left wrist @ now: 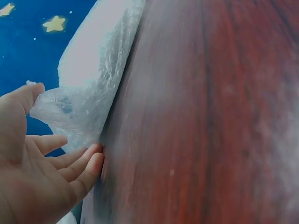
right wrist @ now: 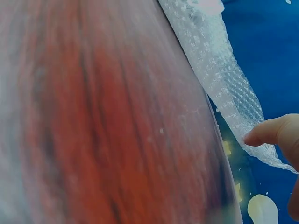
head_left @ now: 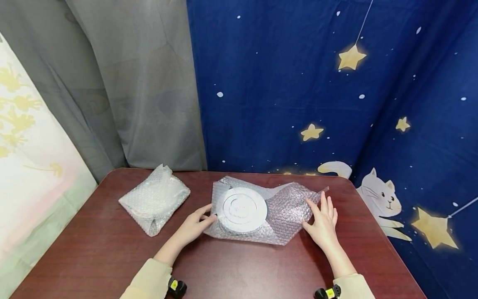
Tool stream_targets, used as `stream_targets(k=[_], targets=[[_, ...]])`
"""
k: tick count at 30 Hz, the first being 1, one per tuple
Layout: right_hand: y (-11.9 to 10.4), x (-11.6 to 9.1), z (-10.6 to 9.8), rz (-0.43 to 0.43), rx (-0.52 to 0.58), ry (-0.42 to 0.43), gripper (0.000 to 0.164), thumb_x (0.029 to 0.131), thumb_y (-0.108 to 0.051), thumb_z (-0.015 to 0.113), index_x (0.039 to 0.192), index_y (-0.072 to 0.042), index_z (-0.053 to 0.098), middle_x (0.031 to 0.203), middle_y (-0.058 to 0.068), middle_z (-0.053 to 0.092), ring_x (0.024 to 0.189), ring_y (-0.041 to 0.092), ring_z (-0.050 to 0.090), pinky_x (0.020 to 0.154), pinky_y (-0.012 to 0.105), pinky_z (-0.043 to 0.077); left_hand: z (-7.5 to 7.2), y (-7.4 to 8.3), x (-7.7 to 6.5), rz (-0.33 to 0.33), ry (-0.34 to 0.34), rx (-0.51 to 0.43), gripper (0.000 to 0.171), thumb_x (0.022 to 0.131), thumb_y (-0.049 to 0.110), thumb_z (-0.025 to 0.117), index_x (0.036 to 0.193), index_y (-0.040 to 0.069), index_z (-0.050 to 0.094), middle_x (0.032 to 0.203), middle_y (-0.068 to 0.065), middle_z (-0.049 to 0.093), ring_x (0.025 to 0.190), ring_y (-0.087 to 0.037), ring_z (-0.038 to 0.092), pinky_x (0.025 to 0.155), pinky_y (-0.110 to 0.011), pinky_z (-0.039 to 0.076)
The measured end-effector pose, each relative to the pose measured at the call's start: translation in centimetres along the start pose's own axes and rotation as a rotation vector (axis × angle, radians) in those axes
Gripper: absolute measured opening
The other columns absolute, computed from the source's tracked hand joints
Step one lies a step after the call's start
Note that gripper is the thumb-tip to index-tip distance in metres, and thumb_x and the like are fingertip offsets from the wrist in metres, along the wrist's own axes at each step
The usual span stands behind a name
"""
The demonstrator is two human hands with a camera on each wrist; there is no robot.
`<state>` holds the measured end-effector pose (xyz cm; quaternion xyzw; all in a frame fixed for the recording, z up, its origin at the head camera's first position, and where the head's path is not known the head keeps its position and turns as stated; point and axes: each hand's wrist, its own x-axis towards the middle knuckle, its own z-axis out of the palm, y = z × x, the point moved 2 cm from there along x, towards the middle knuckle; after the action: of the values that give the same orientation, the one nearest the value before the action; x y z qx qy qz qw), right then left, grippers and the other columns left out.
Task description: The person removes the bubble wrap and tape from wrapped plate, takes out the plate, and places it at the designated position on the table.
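Note:
A sheet of bubble wrap (head_left: 285, 211) lies spread near the middle of the table's far side. On its left part is a round white disc (head_left: 242, 209) with concentric rings; its kind is unclear. My left hand (head_left: 196, 224) touches the wrap's left edge with thumb and fingers spread apart. In the left wrist view, the wrap's loose corner (left wrist: 65, 112) sits between that thumb and the fingers. At the other end, my right hand (head_left: 323, 222) rests its thumb and index finger on the wrap's right edge. A thumb (right wrist: 266, 133) touches the wrap in the right wrist view.
A second bubble-wrapped packet (head_left: 154, 199) with a pale round shape inside lies at the table's left. The table (head_left: 239, 270) is reddish-brown wood. Behind it hang a grey curtain (head_left: 149, 83) and a blue star-patterned curtain (head_left: 276, 83).

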<state>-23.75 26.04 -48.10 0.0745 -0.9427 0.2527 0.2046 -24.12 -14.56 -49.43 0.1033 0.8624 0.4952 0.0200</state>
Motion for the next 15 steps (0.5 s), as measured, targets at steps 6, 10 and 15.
stream_targets(k=[6,10,15], targets=[[0.2,0.2,0.0,-0.025,-0.054,-0.080,0.076,0.067,-0.007,0.080,0.137,-0.005,0.049,0.152,0.027,0.016,0.140,0.043,0.002,0.103,0.067,0.002,-0.7,-0.3,-0.2,0.018,0.051,0.004,0.051,0.099,0.025,0.053,0.139,-0.004,0.043,0.130,-0.021,0.055,0.117,-0.033,0.053,0.097,-0.048,0.041],[0.3,0.3,0.2,-0.064,-0.062,-0.125,0.077,0.068,-0.008,0.080,0.138,-0.003,0.048,0.150,0.028,0.022,0.139,0.044,0.007,0.104,0.066,0.004,-1.0,-0.4,-0.2,0.004,0.067,-0.002,0.044,0.101,0.018,0.047,0.137,-0.008,0.044,0.128,-0.025,0.054,0.121,-0.037,0.049,0.102,-0.051,0.035],[0.2,0.5,0.6,-0.100,-0.050,-0.200,0.075,0.072,-0.013,0.081,0.138,-0.003,0.048,0.148,0.029,0.028,0.139,0.045,0.011,0.105,0.066,0.007,-1.5,-0.7,-0.2,0.000,0.096,0.035,0.042,0.102,0.015,0.044,0.137,-0.009,0.043,0.132,-0.027,0.050,0.123,-0.039,0.046,0.102,-0.051,0.035]])
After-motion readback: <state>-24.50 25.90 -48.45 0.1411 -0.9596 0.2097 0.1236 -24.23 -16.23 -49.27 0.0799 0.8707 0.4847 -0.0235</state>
